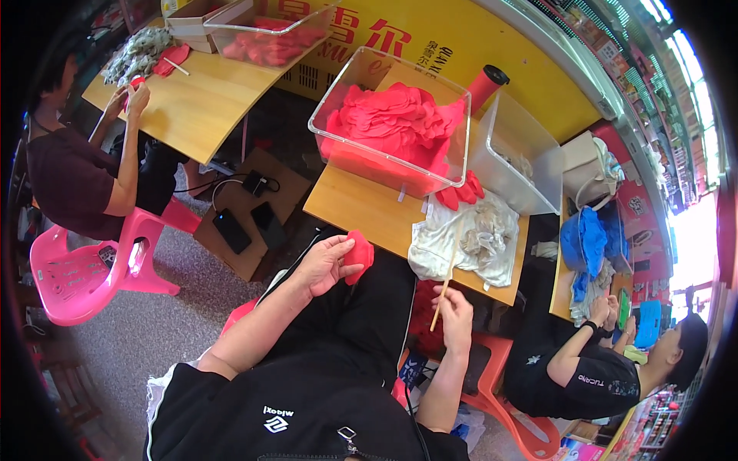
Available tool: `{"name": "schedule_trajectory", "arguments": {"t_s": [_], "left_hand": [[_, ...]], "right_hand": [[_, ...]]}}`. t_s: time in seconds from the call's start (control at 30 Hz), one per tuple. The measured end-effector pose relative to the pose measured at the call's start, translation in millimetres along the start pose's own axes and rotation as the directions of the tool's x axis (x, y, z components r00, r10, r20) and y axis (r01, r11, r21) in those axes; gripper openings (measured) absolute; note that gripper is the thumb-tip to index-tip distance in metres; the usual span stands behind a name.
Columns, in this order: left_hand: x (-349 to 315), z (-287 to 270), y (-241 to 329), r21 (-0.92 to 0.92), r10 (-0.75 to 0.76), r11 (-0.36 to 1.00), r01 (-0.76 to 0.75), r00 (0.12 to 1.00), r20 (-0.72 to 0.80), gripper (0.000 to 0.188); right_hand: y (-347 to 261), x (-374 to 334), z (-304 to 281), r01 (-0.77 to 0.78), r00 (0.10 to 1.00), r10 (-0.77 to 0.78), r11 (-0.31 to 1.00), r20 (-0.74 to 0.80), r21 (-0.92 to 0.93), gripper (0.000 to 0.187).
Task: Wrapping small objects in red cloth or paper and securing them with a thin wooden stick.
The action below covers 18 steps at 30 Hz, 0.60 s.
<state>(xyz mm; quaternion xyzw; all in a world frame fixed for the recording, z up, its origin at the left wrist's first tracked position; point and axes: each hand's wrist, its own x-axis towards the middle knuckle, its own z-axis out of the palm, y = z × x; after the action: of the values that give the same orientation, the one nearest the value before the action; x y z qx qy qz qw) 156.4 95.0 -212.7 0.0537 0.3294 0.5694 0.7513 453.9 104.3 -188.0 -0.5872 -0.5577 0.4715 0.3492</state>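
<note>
Above my lap, my left hand (pixel 329 265) pinches a small red fabric piece (pixel 359 258) between thumb and fingers. My right hand (pixel 453 311) is closed round a thin wooden stick (pixel 451 278), which points up over the table's near edge. Beyond its tip lies a white cloth (pixel 430 250) bearing a clump of greyish stuffing (pixel 490 233). Several loose red fabric pieces (pixel 460 194) rest at the cloth's far side. Behind them stands a clear plastic bin (pixel 327 150) heaped with flat red pieces (pixel 392 115).
A second clear bin (pixel 523 180) stands right of the red one, on the wooden table (pixel 354 203). At left, a person (pixel 77 169) handles a red piece at another table (pixel 200 107). A person in black (pixel 576 376) works at right near blue fabric (pixel 588 238). Phones (pixel 232 230) lie on cardboard below.
</note>
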Motion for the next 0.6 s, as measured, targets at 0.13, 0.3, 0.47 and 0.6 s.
{"name": "schedule_trajectory", "arguments": {"t_s": [0.13, 0.3, 0.47, 0.6], "left_hand": [[1.6, -0.4, 3.5, -0.045, -0.03, 0.998, 0.031, 0.999, 0.03, 0.02], [-4.4, 10.5, 9.8, -0.029, -0.034, 0.999, 0.035, 0.999, 0.042, 0.02], [-8.3, 15.7, 8.3, 0.126, 0.035, 0.991, -0.037, 0.999, 0.02, 0.02], [-10.9, 19.1, 1.3, 0.407, 0.028, 0.911, -0.067, 0.995, 0.101, 0.022]], "right_hand": [[-30.6, -39.1, 21.2, 0.064, 0.99, -0.054, 0.995, 0.132, -0.072, 0.019], [-34.2, -45.0, 29.6, 0.28, 0.955, -0.237, 0.92, 0.179, -0.273, 0.016], [-31.6, -41.1, 29.4, 0.358, 0.927, -0.283, 0.864, 0.247, -0.354, 0.013], [-25.8, -37.5, 34.2, 0.359, 0.92, -0.277, 0.88, 0.277, -0.313, 0.013]]}}
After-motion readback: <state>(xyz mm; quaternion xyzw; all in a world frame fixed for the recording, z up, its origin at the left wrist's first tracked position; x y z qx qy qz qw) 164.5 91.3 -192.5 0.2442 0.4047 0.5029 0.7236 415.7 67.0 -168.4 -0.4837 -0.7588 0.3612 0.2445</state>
